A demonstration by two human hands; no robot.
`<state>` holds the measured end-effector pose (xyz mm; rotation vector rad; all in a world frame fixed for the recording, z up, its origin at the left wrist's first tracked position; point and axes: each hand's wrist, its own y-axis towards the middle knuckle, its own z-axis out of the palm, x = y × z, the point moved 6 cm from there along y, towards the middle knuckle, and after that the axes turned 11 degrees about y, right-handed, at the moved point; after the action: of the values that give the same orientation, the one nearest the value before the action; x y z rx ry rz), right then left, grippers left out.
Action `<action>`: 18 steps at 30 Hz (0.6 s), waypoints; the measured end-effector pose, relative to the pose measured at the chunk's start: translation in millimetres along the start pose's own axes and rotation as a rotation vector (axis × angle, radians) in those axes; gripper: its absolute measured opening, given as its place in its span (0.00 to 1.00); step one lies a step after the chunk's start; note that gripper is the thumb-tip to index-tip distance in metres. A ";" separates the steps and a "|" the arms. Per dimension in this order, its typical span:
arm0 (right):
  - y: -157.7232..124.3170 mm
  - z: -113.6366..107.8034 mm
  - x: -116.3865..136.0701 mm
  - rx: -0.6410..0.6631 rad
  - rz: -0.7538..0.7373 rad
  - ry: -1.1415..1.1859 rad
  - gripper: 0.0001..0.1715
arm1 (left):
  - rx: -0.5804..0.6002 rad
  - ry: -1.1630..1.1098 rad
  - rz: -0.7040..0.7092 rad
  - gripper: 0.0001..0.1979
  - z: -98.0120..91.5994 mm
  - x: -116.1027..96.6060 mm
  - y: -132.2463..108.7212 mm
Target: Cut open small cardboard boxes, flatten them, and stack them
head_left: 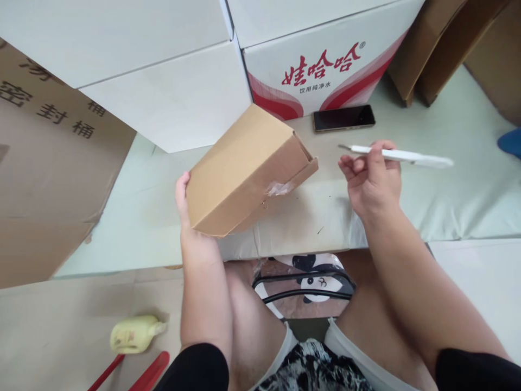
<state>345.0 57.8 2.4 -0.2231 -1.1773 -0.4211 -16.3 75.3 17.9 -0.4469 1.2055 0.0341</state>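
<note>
My left hand point(183, 198) grips a brown cardboard box point(244, 168) by its left end, with most of its fingers hidden behind it. The box is tilted over the table, and a crumpled piece of clear tape point(280, 188) clings to its near side. One flap edge stands out at its right end. To the right of the box, my right hand point(372, 182) is closed on a slim white craft knife point(407, 156). The knife's narrow metal tip points left toward the box, apart from it.
A dark phone point(344, 118) lies behind the knife, against a white carton point(309, 81) with red print. More white cartons point(163, 92) and a large brown carton point(49, 163) stand at the left. The table point(427, 201) has a pale green cover. A yellow bottle point(132, 334) is on the floor.
</note>
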 end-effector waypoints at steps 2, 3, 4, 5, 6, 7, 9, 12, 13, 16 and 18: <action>-6.6 5.1 5.8 0.031 -0.069 -0.062 0.25 | 0.001 0.024 -0.012 0.16 2.1 3.3 -1.0; -10.6 9.6 8.6 0.078 -0.105 -0.077 0.26 | 0.009 0.041 -0.011 0.16 3.3 4.8 -0.7; -14.7 15.2 10.5 0.144 -0.131 -0.086 0.28 | 0.018 0.060 -0.008 0.15 4.3 6.3 0.2; -18.7 21.0 11.3 0.221 -0.143 -0.095 0.31 | 0.026 0.078 -0.002 0.15 5.0 7.7 1.5; -22.2 26.4 10.9 0.296 -0.137 -0.109 0.35 | 0.032 0.091 0.006 0.14 5.7 8.9 3.0; -25.0 31.0 9.6 0.361 -0.118 -0.127 0.38 | 0.039 0.096 0.013 0.14 6.3 10.0 4.5; -28.7 37.4 6.9 0.450 -0.063 -0.168 0.43 | 0.053 0.087 -0.002 0.15 7.8 13.2 6.7; -31.0 42.1 9.4 0.490 -0.024 -0.165 0.43 | 0.075 0.089 -0.065 0.18 11.0 18.9 7.0; -31.3 42.5 11.1 0.486 -0.014 -0.157 0.43 | 0.087 0.104 -0.073 0.19 12.5 20.0 6.8; -31.1 39.5 13.4 0.440 0.023 -0.162 0.41 | 0.130 0.166 -0.054 0.22 16.2 22.7 7.3; -29.9 34.8 13.1 0.406 0.020 -0.187 0.40 | 0.171 0.197 -0.034 0.24 17.8 26.2 8.6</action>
<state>306.9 41.6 26.1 0.0803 -1.4157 -0.1380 7.0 83.9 -3.5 -0.3255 1.3814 -0.1441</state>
